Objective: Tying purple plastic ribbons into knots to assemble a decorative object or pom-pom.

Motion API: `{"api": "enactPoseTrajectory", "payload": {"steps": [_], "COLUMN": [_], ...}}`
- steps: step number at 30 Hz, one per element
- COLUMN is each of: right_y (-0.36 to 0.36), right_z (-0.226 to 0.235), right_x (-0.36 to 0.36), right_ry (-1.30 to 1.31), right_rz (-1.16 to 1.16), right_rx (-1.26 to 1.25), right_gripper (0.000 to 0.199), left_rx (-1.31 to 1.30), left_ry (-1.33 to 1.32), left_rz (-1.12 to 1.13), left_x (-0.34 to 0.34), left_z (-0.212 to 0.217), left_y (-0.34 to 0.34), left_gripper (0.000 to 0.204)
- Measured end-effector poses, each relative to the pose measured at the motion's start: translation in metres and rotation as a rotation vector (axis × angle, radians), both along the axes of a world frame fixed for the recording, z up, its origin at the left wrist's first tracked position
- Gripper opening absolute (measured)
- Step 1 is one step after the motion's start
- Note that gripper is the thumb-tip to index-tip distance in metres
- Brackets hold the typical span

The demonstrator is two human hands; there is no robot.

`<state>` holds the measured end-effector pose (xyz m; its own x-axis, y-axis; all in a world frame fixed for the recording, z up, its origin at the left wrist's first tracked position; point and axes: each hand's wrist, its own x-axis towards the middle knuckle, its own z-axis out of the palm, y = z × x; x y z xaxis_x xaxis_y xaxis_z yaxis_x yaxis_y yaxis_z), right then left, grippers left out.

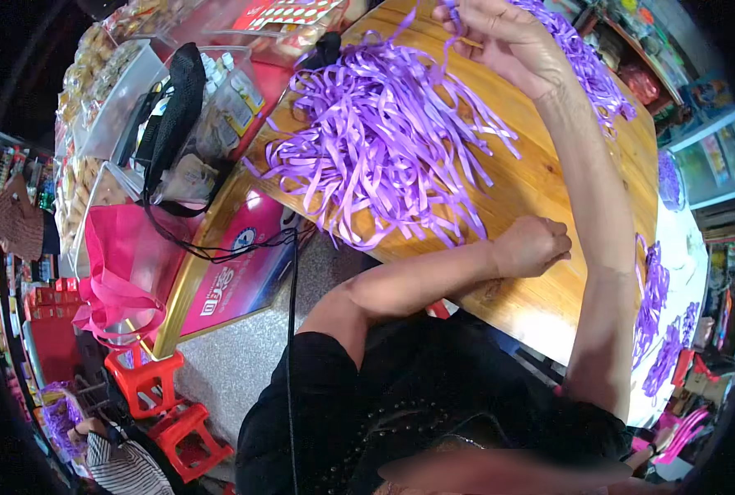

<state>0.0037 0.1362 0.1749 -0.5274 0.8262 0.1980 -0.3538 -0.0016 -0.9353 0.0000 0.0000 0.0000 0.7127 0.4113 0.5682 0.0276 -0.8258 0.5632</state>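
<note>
The right hand [499, 33] pinches purple ribbon strips [376, 140] above the wooden table [549, 173]; left hand [532, 246] fisted.

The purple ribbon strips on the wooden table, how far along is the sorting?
Looks done: a second bunch of purple strips lies apart at the far right of the wooden table. In hand: the right hand, raised, pinches a few strips, while the left hand rests closed on the table; whether it holds anything is unclear. Left: the large loose pile of purple ribbon strips remains tangled, so probably much is undone.
</note>
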Motion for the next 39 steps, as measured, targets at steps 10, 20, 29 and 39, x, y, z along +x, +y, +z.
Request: {"api": "enactPoseTrajectory", "payload": {"steps": [10, 20, 29, 39], "right_y": [-0.102, -0.173, -0.187, -0.238], "right_z": [-0.012, -0.069, -0.091, -0.110], "right_x": [0.100, 0.137, 0.153, 0.232], "right_ry": [-0.657, -0.642, -0.418, -0.877], "right_rz": [-0.271, -0.500, -0.436, -0.836], "right_rx": [0.331, -0.032, -0.164, 0.117], "right_gripper": [0.040, 0.031, 0.028, 0.020], "left_rx": [0.264, -0.394, -0.234, 0.239], "left_ry": [-0.762, -0.578, -0.419, 0.043], "left_rz": [0.604, 0.026, 0.205, 0.702], "left_x": [-0.040, -0.023, -0.026, -0.108], "left_z": [0.063, 0.051, 0.045, 0.054], "left_y": [0.017, 0.010, -0.002, 0.042], "left_gripper": [0.027, 0.017, 0.013, 0.009]}}
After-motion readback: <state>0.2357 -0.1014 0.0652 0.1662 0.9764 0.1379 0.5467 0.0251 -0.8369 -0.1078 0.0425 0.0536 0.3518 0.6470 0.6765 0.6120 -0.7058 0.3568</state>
